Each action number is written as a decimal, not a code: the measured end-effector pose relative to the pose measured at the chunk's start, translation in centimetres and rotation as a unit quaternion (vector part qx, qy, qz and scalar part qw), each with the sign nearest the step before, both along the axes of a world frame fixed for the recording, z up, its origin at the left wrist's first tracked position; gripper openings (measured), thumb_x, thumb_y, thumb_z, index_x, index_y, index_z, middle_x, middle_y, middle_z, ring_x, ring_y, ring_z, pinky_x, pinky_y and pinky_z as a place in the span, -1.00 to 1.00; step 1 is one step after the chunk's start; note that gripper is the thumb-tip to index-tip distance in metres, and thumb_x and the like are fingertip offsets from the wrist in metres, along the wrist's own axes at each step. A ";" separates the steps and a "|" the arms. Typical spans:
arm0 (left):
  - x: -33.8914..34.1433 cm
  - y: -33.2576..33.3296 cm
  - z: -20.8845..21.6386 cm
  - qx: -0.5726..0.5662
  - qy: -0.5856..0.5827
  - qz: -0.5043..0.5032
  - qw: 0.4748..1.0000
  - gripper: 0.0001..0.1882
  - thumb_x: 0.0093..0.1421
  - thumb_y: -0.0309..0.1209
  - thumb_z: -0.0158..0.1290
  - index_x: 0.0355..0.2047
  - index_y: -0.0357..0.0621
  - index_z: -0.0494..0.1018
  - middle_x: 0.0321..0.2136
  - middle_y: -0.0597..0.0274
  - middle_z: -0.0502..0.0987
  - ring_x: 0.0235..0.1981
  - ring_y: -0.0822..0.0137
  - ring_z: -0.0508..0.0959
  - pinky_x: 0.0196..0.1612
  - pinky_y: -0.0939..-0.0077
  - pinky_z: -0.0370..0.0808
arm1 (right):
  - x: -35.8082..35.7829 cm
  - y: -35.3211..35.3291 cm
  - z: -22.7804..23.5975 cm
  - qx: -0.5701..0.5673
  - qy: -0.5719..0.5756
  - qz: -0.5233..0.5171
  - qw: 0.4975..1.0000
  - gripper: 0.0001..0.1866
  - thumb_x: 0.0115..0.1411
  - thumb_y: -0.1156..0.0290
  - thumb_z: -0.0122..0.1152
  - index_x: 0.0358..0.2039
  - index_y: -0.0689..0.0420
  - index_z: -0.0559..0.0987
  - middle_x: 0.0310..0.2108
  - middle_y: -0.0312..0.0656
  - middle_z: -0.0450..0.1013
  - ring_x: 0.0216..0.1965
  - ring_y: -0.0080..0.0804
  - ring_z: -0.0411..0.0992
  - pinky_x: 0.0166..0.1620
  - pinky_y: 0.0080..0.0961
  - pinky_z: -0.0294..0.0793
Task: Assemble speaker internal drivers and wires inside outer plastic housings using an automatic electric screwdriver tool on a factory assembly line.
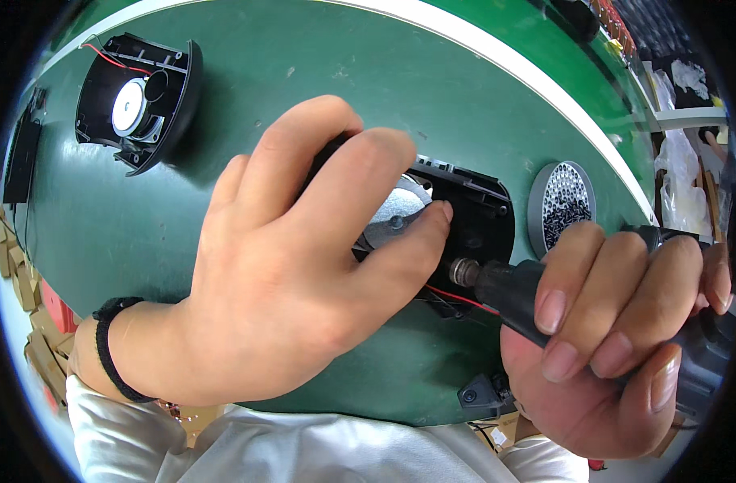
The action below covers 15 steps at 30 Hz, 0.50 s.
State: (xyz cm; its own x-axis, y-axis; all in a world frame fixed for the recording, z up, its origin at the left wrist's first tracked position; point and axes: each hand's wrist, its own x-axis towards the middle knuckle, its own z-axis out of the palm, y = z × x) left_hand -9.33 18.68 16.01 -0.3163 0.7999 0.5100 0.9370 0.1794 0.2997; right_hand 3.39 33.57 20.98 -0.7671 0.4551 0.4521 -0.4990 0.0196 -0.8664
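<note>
A black speaker housing (482, 229) lies on the green table in front of me, with a round silver speaker driver (396, 211) inside it. My left hand (295, 249) curls over the housing from the left, thumb and fingers around the driver, and covers much of both. In my right hand (601, 346) is a black power screwdriver (509, 294), its fingers wrapped round the body. The tool's metal tip end (464, 272) points left, over the housing beside my left thumb. A red wire (464, 299) runs from under my hand along the housing's near side.
A round grey dish (537, 211) of small dark screws (566, 217) stands right of the housing. Another black housing (187, 101) with a white-backed driver sits at the far left. A small black bracket-like part (479, 394) lies at the table's near edge. A white strip (496, 60) borders the far side.
</note>
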 end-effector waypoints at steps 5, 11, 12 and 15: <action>0.1 0.0 -0.1 0.011 0.004 0.010 1.000 -0.53 -0.27 -0.48 0.26 -0.22 0.06 0.67 -0.13 0.11 0.49 -0.11 -0.02 0.45 -0.16 0.27 0.53 | -0.1 -0.1 0.2 0.014 -0.007 0.010 1.000 -0.66 0.31 0.40 0.08 -0.04 0.11 0.15 -0.44 -0.34 0.28 -0.53 -0.49 0.32 -0.26 -0.41 0.33; 0.4 0.4 -0.2 0.020 -0.003 0.019 1.000 -0.57 -0.27 -0.46 0.24 -0.25 0.03 0.67 -0.14 0.12 0.48 -0.12 0.00 0.45 -0.16 0.29 0.53 | 0.2 0.0 0.0 0.014 -0.013 0.010 1.000 -0.66 0.32 0.41 0.07 -0.03 0.10 0.13 -0.44 -0.33 0.28 -0.54 -0.49 0.31 -0.26 -0.41 0.33; 0.4 0.4 -0.3 0.027 0.001 0.019 0.999 -0.57 -0.27 -0.45 0.23 -0.26 0.02 0.67 -0.14 0.11 0.48 -0.12 0.01 0.45 -0.16 0.30 0.53 | 0.2 0.0 0.0 0.012 -0.013 0.007 1.000 -0.66 0.32 0.41 0.07 -0.03 0.09 0.13 -0.44 -0.32 0.28 -0.54 -0.49 0.31 -0.26 -0.40 0.33; 0.6 0.5 0.0 0.023 -0.007 0.020 1.000 -0.56 -0.27 -0.44 0.23 -0.25 0.00 0.67 -0.15 0.11 0.47 -0.13 0.02 0.45 -0.16 0.29 0.53 | 0.0 0.1 -0.1 0.020 -0.003 0.010 1.000 -0.66 0.32 0.41 0.04 -0.02 0.09 0.12 -0.44 -0.32 0.28 -0.55 -0.49 0.30 -0.27 -0.40 0.33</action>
